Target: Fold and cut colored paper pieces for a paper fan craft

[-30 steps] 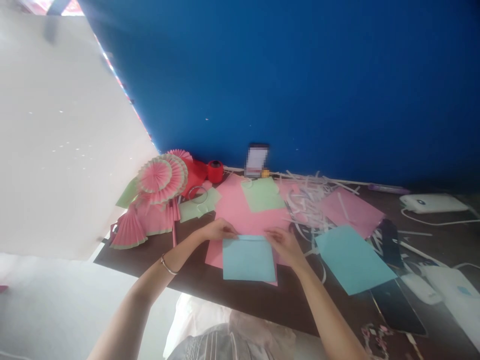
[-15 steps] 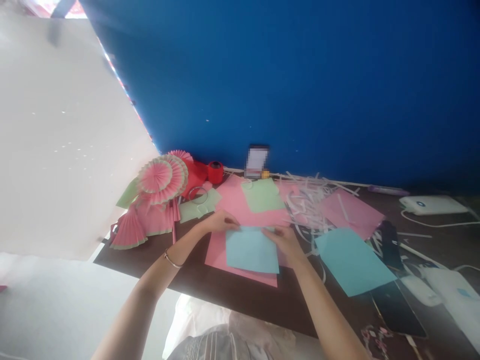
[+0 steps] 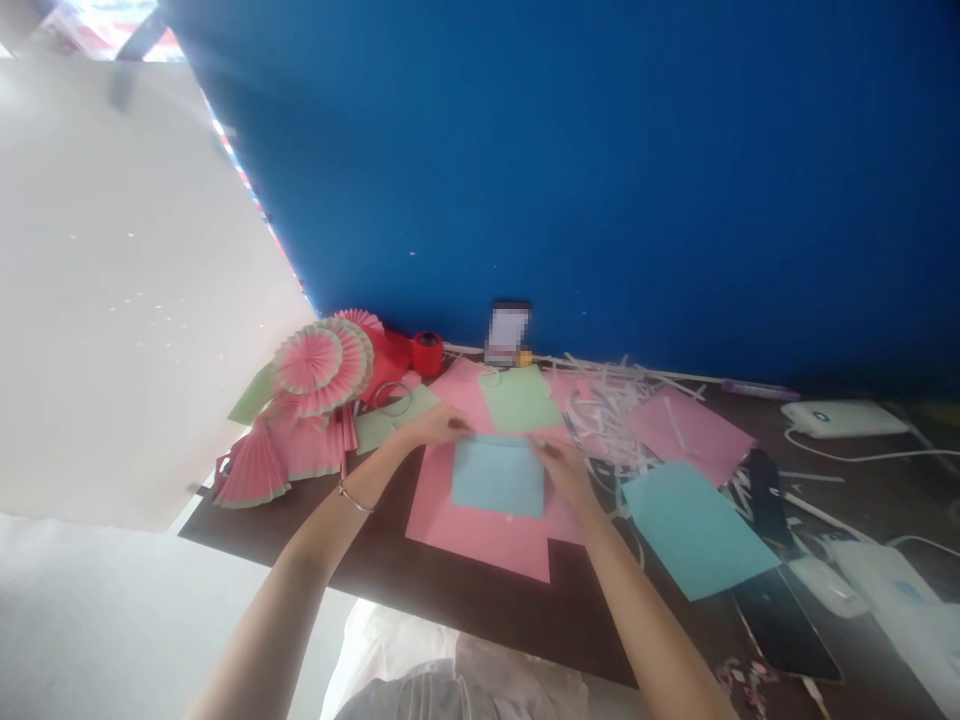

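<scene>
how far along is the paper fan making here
Done: pink pleated fans lie piled at the table's left. In hand: left hand and right hand pinch the far edge of a light blue sheet, apparently flat. Left: flat blue sheet and green sheet.

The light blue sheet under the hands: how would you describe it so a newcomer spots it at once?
On the dark table below the blue wall, find the big pink sheet nearest the person. The small light blue sheet lies on it, with the left hand and right hand at its far corners. The other blue sheet, to the right, is larger and untouched.
</scene>
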